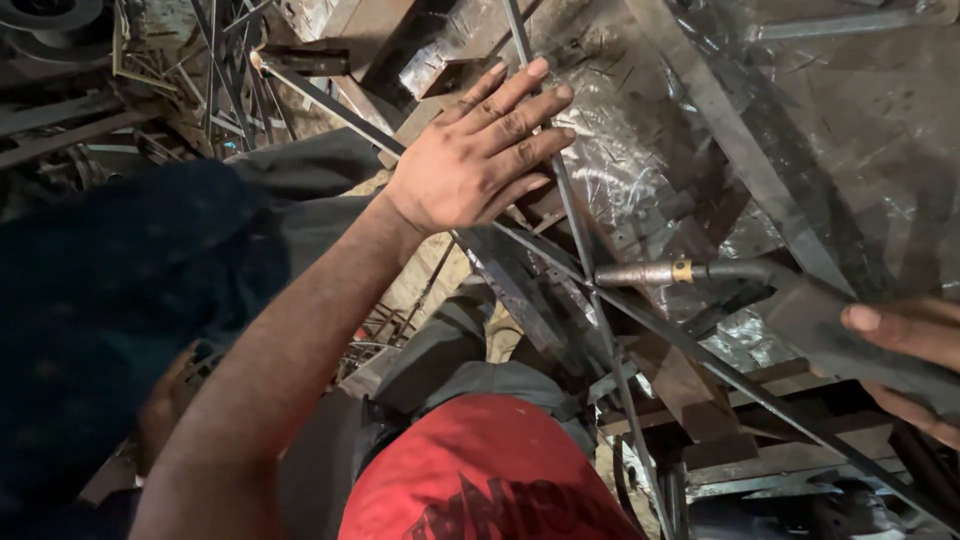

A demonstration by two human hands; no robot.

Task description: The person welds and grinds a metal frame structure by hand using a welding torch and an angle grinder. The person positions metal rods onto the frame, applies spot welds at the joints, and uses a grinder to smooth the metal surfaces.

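Note:
My left hand (478,160) lies flat with fingers apart on thin steel rods (575,215) that cross over a dark metal frame (700,355). My right hand (915,345) comes in at the right edge and grips the grey handle of a welding torch (800,300). The torch's brass-tipped nozzle (640,272) points left and ends just beside the spot where the rods cross. My left forearm runs from the lower left up to the hand.
Another person in a red printed top (490,480) and grey clothing crouches below the frame at bottom centre. Crinkled shiny foil (620,160) lies under the rods. Scrap rods and metal bars (210,80) pile up at the upper left.

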